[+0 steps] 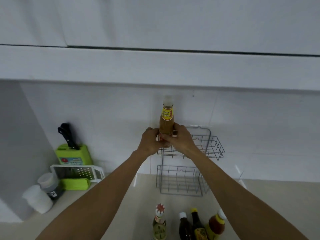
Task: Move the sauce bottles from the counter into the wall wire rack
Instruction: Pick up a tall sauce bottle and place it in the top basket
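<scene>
A tall sauce bottle (166, 119) with tan contents, a yellow neck label and a white cap stands upright at the left end of the upper basket of the wall wire rack (214, 146). My left hand (150, 143) and my right hand (180, 140) both grip its lower body. The rack's lower basket (180, 181) holds nothing. Several more sauce bottles stand on the counter at the bottom edge: one with a red and white cap (159, 222), two dark ones (184, 226) (197, 224), and an orange-red one (216, 224).
A green knife block (74, 154) with a black-handled knife stands at the left by the wall. A grater (78, 173), a green box and two lidded jars (39, 198) sit in front of it. A white cabinet overhangs the rack.
</scene>
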Demonstrator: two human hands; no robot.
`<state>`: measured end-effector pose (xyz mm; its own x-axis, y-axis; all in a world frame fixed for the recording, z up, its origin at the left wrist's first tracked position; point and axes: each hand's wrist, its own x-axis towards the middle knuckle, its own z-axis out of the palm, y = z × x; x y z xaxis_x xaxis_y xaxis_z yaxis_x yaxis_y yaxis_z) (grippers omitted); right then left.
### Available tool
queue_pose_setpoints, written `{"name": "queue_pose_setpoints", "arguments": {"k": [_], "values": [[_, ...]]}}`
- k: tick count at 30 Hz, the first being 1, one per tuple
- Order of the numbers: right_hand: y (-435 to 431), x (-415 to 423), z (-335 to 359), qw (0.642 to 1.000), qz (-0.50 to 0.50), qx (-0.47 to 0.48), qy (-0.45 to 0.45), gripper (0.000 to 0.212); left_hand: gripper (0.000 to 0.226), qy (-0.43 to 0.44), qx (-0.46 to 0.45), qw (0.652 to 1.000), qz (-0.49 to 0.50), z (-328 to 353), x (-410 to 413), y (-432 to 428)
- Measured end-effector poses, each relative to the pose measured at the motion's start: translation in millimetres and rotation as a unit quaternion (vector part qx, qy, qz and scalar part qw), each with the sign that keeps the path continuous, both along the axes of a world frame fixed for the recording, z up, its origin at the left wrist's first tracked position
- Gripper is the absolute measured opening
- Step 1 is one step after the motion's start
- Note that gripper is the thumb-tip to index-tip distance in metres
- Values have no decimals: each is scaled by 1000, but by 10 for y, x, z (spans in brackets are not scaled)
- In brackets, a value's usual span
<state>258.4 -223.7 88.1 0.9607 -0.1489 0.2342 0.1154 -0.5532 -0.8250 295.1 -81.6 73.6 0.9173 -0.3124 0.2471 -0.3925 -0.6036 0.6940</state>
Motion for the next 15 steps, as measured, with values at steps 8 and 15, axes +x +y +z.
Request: {"name": "queue_pose_setpoints", "arguments": {"k": [8,15], "values": [[-43,236,-252,1000,-15,5,25,48,39,8,-9,1000,28,-226,155,-127],[-22,267,-310,1000,-27,5,-4,39,37,-6,1,1000,27,-207,145,-127]]}}
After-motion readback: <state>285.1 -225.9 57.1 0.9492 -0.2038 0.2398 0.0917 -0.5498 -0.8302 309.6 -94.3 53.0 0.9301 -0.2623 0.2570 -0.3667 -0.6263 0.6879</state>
